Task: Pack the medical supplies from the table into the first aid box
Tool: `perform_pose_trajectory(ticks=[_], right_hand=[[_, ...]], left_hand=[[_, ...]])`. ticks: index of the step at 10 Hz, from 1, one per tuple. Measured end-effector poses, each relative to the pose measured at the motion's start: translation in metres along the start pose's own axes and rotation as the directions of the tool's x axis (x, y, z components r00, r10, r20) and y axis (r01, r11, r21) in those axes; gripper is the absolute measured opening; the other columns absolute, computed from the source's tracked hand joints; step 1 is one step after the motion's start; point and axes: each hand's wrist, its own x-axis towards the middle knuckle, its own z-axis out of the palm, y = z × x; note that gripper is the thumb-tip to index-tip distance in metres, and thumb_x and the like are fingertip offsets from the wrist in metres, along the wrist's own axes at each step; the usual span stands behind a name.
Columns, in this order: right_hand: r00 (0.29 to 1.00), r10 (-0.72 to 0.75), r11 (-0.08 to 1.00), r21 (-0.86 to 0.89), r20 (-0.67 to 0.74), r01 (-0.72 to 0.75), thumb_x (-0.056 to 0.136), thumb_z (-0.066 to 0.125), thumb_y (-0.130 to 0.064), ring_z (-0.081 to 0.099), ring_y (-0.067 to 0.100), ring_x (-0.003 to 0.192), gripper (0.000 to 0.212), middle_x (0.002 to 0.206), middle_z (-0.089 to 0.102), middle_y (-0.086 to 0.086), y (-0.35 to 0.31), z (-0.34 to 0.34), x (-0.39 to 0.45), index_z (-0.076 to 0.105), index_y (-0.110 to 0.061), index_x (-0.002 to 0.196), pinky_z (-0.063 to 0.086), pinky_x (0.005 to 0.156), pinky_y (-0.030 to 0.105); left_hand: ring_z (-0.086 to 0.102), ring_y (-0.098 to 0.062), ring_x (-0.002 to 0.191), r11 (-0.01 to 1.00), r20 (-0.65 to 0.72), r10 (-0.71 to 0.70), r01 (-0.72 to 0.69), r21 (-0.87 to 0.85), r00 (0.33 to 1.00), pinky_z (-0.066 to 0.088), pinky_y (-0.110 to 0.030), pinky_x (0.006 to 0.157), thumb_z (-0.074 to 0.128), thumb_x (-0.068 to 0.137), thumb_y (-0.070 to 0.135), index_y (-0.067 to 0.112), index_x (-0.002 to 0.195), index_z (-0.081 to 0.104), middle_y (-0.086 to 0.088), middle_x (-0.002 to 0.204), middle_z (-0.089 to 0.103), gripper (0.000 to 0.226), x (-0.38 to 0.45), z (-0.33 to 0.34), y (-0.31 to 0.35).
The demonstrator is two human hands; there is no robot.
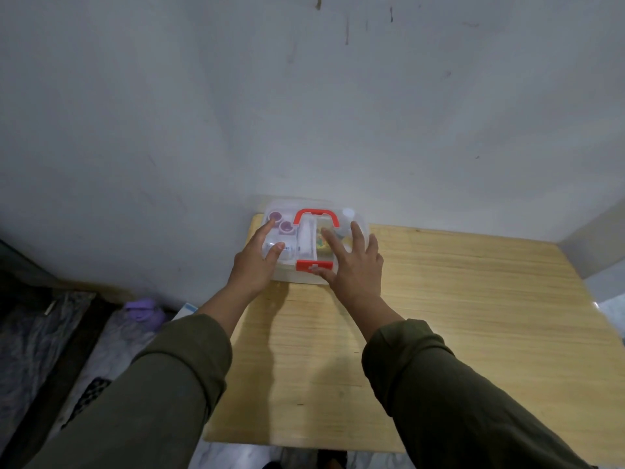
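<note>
Grey wall (304,96) backs a wooden counter (456,316) where a clear first aid box (287,272) sits at 12 o'clock, lid shut. Both hands, left hand (255,262) and right hand (355,265), rest on it with fingers spread flat, gripping nothing.

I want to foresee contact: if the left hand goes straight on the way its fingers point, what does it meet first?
The left hand already lies on the first aid box lid; straight on, probably the wall behind it.

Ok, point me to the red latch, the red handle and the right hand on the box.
Red latch (314,265), head view, middle of the clasp on the box's near edge.
Red handle (316,213), head view, top bar of the handle on the lid.
Right hand (355,265), head view, back of the hand, fingers spread on the lid.
</note>
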Motion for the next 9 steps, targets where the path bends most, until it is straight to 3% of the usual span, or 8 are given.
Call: perform_pose_trajectory(ticks=[2,4,6,7,8,9], right_hand=[[0.999,-0.015,1.000,0.014,0.052,0.014,0.083,0.050,-0.062,0.003,0.045,0.143,0.076,0.159,0.001,0.009,0.006,-0.003,0.031,0.012,-0.041,0.145,0.026,0.111,0.054],[0.997,-0.052,0.998,-0.038,0.051,0.054,0.080,0.042,-0.072,-0.001,0.041,0.145,0.081,0.160,-0.007,0.009,0.014,0.017,0.061,0.001,-0.045,0.144,0.015,0.114,0.056],[0.993,-0.077,0.995,-0.061,0.092,0.083,0.082,0.056,-0.060,-0.006,0.045,0.144,0.089,0.159,-0.013,0.008,0.014,0.012,0.061,-0.006,-0.046,0.143,0.015,0.115,0.061],[0.990,-0.049,0.999,0.013,0.135,0.048,0.080,0.066,-0.051,-0.012,0.048,0.142,0.101,0.157,-0.019,0.009,0.012,-0.005,0.053,-0.012,-0.045,0.143,0.008,0.114,0.061],[0.996,-0.018,0.997,0.080,0.083,0.011,0.083,0.065,-0.045,-0.012,0.044,0.143,0.100,0.157,-0.019,0.012,0.017,-0.021,0.039,-0.015,-0.044,0.143,0.009,0.115,0.058],[0.994,0.019,0.972,0.233,-0.106,0.007,0.086,0.061,-0.035,-0.001,0.036,0.146,0.086,0.159,-0.005,0.012,0.024,-0.025,0.010,-0.001,-0.043,0.146,0.019,0.116,0.053]], left_hand=[[0.041,-0.033,0.131,0.997,-0.025,-0.057,0.058,0.059,0.998,0.041,-0.040,0.102,0.043,0.098,0.031,0.039,0.142,0.029,-0.008,0.149,0.037,0.047,0.029,0.005,0.012],[0.041,-0.033,0.130,0.992,-0.043,-0.100,0.103,0.074,0.994,0.040,-0.039,0.101,0.045,0.097,0.031,0.040,0.140,0.032,-0.010,0.147,0.039,0.045,0.054,0.005,0.014],[0.040,-0.034,0.133,0.989,-0.030,-0.101,0.103,0.106,0.994,0.040,-0.041,0.102,0.049,0.096,0.029,0.036,0.140,0.034,-0.010,0.148,0.038,0.048,0.057,0.003,0.014],[0.038,-0.032,0.134,0.989,-0.096,-0.064,0.075,0.124,0.993,0.037,-0.040,0.105,0.050,0.095,0.028,0.030,0.142,0.033,-0.008,0.149,0.038,0.050,0.052,0.003,0.019],[0.037,-0.026,0.136,0.991,-0.250,0.063,-0.031,0.130,0.966,0.034,-0.037,0.107,0.045,0.097,0.029,0.020,0.143,0.032,-0.007,0.149,0.037,0.049,0.043,0.004,0.021],[0.038,-0.024,0.134,0.998,-0.336,0.070,-0.065,0.026,0.939,0.034,-0.033,0.106,0.039,0.099,0.030,0.015,0.140,0.037,-0.008,0.146,0.040,0.044,0.017,0.014,0.022]])
